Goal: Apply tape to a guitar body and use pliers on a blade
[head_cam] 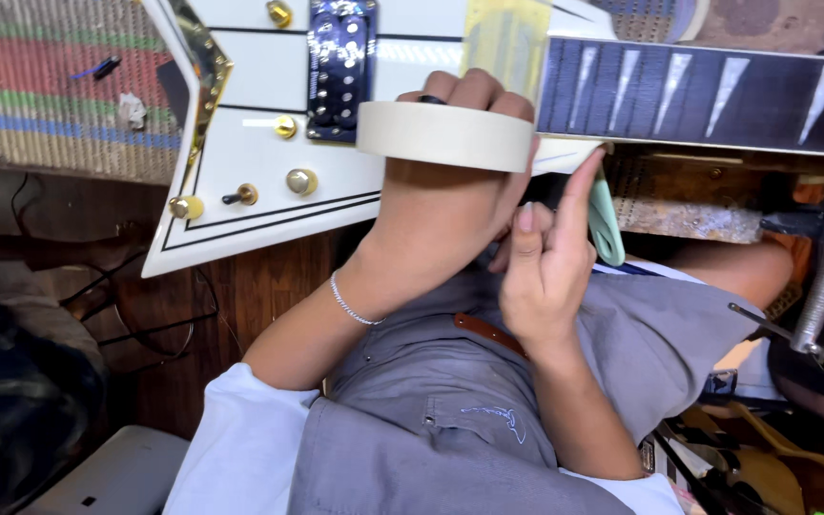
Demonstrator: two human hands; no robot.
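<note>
the roll of masking tape (pixel 445 135) sits just above frame centre, slipped over the fingers of the left hand (pixel 450 205), which curl through its core and clamp it against the white guitar body (pixel 240 153). at four o'clock from the roll the right hand (pixel 541 272) has its index finger raised, the tip touching the body's edge; its other fingers are folded and grip nothing i can tell. a pale green tool (pixel 606 224) shows just behind that finger. at ten o'clock of the roll lies a black pickup (pixel 340 67), with gold knobs (pixel 300 180) at nine o'clock. the dark fretboard (pixel 708 95) runs off to two o'clock. a striped rug (pixel 45 86) lies at far nine o'clock.
</note>
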